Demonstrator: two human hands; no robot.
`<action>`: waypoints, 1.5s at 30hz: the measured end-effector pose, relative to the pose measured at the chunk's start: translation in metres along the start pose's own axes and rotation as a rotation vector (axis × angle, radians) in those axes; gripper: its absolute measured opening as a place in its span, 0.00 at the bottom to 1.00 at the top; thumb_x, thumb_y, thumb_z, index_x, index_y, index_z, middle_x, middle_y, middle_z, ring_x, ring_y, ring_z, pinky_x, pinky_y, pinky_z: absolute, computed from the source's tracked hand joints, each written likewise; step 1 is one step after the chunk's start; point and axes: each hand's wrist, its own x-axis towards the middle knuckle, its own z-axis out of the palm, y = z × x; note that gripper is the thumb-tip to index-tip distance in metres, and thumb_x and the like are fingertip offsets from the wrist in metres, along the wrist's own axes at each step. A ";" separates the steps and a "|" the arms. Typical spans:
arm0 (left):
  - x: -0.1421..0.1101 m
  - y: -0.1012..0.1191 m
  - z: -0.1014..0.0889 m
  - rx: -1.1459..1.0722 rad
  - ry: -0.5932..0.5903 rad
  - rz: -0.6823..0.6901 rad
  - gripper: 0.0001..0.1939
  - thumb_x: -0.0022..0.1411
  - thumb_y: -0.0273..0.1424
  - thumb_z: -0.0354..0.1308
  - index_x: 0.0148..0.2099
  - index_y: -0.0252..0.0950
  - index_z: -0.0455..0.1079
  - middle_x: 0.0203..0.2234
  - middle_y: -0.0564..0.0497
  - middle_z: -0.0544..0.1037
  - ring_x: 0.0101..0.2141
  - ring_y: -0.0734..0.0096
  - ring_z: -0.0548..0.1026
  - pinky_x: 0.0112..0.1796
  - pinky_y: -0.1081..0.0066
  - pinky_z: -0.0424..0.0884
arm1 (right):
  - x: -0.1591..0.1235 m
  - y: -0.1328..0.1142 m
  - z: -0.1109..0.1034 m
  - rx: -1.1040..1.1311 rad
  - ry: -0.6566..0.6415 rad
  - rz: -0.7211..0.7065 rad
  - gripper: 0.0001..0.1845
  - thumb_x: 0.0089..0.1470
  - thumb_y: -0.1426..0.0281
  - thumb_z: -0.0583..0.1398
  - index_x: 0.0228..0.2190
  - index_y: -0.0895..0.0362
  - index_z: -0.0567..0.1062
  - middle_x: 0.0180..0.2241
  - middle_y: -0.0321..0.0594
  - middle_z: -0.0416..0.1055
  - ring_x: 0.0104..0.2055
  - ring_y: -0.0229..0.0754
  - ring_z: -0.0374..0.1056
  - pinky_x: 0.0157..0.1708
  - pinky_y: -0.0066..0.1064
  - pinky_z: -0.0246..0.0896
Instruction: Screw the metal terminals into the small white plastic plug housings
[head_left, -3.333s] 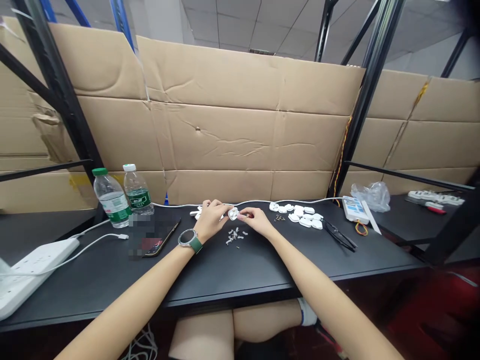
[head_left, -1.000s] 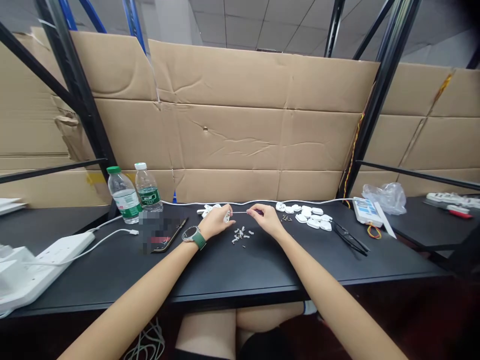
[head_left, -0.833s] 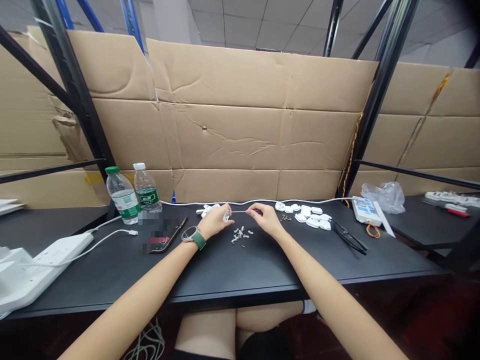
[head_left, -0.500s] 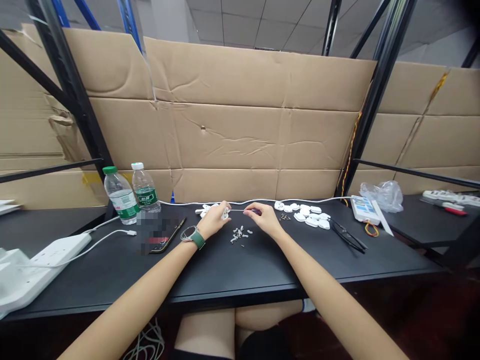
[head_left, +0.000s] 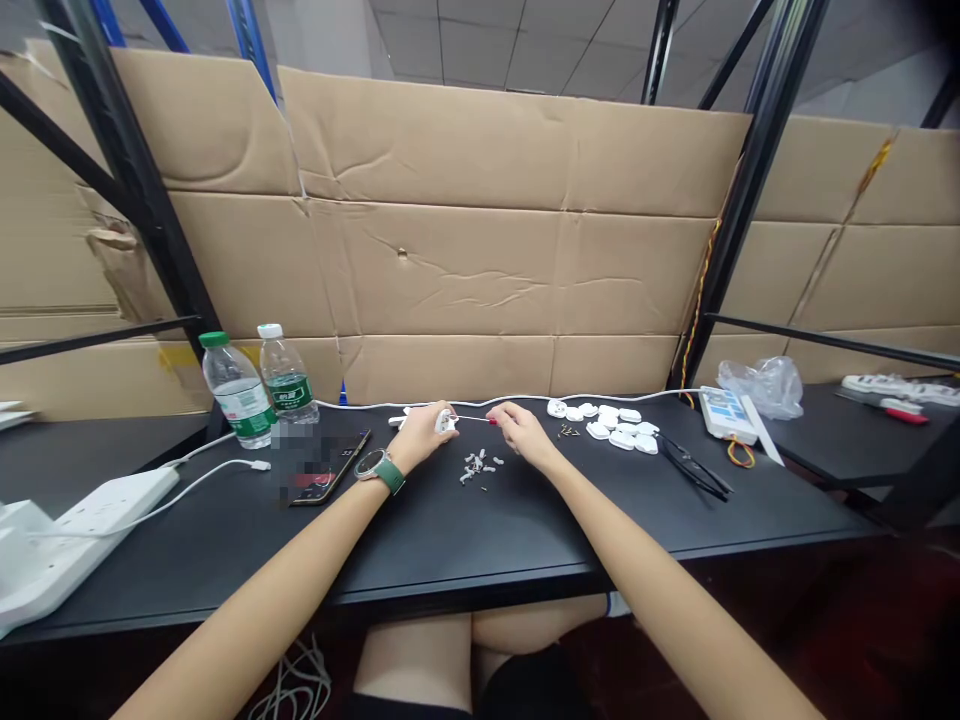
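Observation:
My left hand (head_left: 420, 440), with a watch on its wrist, is closed around a small white plastic part (head_left: 445, 421). In my right hand (head_left: 523, 437) is a screwdriver (head_left: 492, 421) with a red handle, gripped between thumb and fingers. Its thin shaft points left to the white part; whether the tip sits in a screw is too small to tell. Another white piece (head_left: 397, 420) lies partly hidden behind my left hand. Between and below the hands is a scatter of small grey-white pieces (head_left: 477, 466). Small brass-coloured screws (head_left: 568, 431) lie right of my right hand.
Several white plastic parts (head_left: 622, 432) lie at the right, beside black-framed glasses (head_left: 694, 468). A white device (head_left: 727, 415) and a plastic bag (head_left: 763, 387) are farther right. To the left are two water bottles (head_left: 238, 392), a phone (head_left: 330, 475) and a power strip (head_left: 97, 530).
The white part in my left hand shows a different side, and my left hand has turned slightly. More of the screwdriver's red handle shows at my right fingertips. The view has shifted a little.

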 end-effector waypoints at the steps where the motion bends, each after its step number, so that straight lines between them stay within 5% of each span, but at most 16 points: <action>1: 0.000 -0.002 0.000 0.004 -0.009 -0.006 0.13 0.57 0.35 0.67 0.44 0.38 0.73 0.34 0.49 0.82 0.37 0.59 0.79 0.39 0.67 0.70 | -0.001 0.000 0.000 -0.033 -0.025 0.035 0.30 0.66 0.48 0.50 0.32 0.57 0.79 0.22 0.37 0.70 0.28 0.40 0.66 0.31 0.31 0.61; 6: 0.000 -0.004 0.001 -0.024 -0.059 -0.007 0.19 0.55 0.38 0.68 0.48 0.38 0.72 0.36 0.48 0.82 0.38 0.58 0.80 0.40 0.66 0.70 | -0.003 -0.003 -0.001 -0.161 -0.083 0.077 0.33 0.65 0.47 0.51 0.19 0.56 0.72 0.18 0.35 0.64 0.24 0.38 0.63 0.29 0.30 0.56; 14: -0.002 0.002 -0.003 -0.036 -0.063 -0.010 0.21 0.54 0.40 0.70 0.47 0.38 0.72 0.35 0.49 0.82 0.37 0.58 0.79 0.38 0.66 0.70 | -0.001 -0.006 -0.003 -0.147 -0.003 -0.099 0.22 0.63 0.54 0.59 0.26 0.56 0.79 0.29 0.38 0.78 0.32 0.41 0.70 0.35 0.30 0.59; 19: -0.004 0.006 -0.002 -0.027 -0.033 -0.026 0.18 0.58 0.37 0.67 0.49 0.38 0.70 0.38 0.48 0.82 0.40 0.58 0.79 0.42 0.65 0.71 | -0.001 -0.011 -0.003 -0.100 0.041 -0.102 0.19 0.61 0.56 0.60 0.27 0.56 0.81 0.30 0.39 0.80 0.35 0.43 0.73 0.39 0.31 0.62; 24: -0.004 0.008 0.004 0.000 0.015 -0.077 0.26 0.58 0.34 0.66 0.57 0.36 0.66 0.44 0.43 0.81 0.46 0.54 0.79 0.47 0.61 0.71 | -0.001 -0.012 -0.002 -0.088 0.046 -0.109 0.18 0.61 0.57 0.61 0.28 0.55 0.81 0.31 0.39 0.80 0.36 0.43 0.74 0.40 0.31 0.64; 31: -0.003 0.009 0.003 0.001 -0.030 -0.072 0.14 0.60 0.37 0.65 0.44 0.37 0.68 0.36 0.46 0.81 0.38 0.57 0.79 0.40 0.64 0.70 | -0.001 -0.012 -0.003 -0.120 0.052 -0.132 0.20 0.62 0.55 0.60 0.27 0.55 0.79 0.30 0.38 0.79 0.34 0.42 0.73 0.38 0.30 0.63; 38: -0.005 0.011 0.003 0.028 -0.064 0.031 0.13 0.63 0.41 0.62 0.42 0.38 0.68 0.33 0.48 0.79 0.35 0.59 0.77 0.36 0.66 0.67 | -0.001 -0.006 -0.011 -0.230 0.029 -0.058 0.36 0.68 0.45 0.46 0.17 0.55 0.66 0.18 0.35 0.65 0.23 0.38 0.61 0.29 0.31 0.52; 45: -0.002 0.004 0.006 0.030 -0.075 -0.012 0.16 0.56 0.39 0.68 0.42 0.38 0.70 0.35 0.47 0.80 0.36 0.58 0.78 0.38 0.65 0.69 | 0.001 -0.003 -0.011 -0.203 -0.050 -0.082 0.29 0.66 0.49 0.53 0.22 0.55 0.72 0.23 0.35 0.71 0.27 0.38 0.63 0.31 0.29 0.55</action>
